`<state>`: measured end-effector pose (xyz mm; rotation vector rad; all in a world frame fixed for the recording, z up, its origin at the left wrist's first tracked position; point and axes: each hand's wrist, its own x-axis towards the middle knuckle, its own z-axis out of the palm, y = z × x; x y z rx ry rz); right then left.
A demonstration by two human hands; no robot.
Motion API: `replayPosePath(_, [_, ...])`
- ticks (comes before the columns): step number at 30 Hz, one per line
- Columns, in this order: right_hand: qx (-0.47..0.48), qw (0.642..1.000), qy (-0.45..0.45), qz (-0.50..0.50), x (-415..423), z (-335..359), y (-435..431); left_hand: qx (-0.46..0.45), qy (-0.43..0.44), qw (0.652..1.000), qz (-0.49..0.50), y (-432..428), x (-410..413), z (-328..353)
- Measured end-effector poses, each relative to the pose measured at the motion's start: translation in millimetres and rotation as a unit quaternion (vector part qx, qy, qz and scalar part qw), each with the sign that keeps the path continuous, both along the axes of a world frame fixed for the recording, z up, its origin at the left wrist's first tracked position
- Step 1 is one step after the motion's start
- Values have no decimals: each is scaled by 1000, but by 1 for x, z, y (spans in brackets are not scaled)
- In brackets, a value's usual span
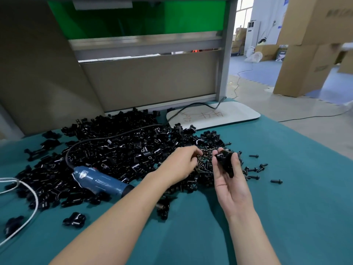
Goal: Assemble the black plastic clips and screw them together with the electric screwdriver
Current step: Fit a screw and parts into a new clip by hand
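- The step in hand looks like fetching a screw for a clip that is held ready. The right hand (228,178), just right of the frame's centre, lies palm up with thumb and fingers curled round a black clip (224,162).
- The left hand (180,163), at centre frame, reaches into the heap of screws (205,165) with its fingers bent and the tips close together. I cannot tell whether they have a screw pinched, since the tips are down among the dark screws.
- To do this well, take one screw only and lift it straight out so no neighbours cling. The loose screws (254,170) lying singly on the green cloth (286,207) at the right may be easier to pick.
- Keep the clip's parts pressed flush and its hole turned up toward the coming screw, or they may slip apart.
- The screwdriver (101,181) lies at the left of the frame on the big pile of clips (118,146), with its cord (114,135) curling over them toward upper centre. The left hand is the nearer one, so it is probably best to seat the screw by hand first, then reach for the tool.
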<state>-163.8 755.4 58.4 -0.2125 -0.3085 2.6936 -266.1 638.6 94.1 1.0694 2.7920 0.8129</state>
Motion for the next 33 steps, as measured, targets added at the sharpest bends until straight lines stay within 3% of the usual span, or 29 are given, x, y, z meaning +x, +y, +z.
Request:
replayPosePath(5, [147, 986, -40, 63, -2, 2, -22, 201, -52, 976, 73, -46, 22, 1])
replayPosePath(8, [246, 962, -50, 108, -3, 3, -42, 392, -146, 901, 118, -82, 47, -3])
replayPosePath(11, [348, 925, -34, 150, -1, 3, -67, 489, -198, 838, 136, -113, 75, -15])
replayPosePath(18, [419, 888, -29, 185, 1, 4, -89, 547, -192, 801, 149, -143, 89, -30])
replayPosePath(33, [516, 834, -6, 196, 2, 2, -97, 539, -186, 811, 134, -144, 88, -31])
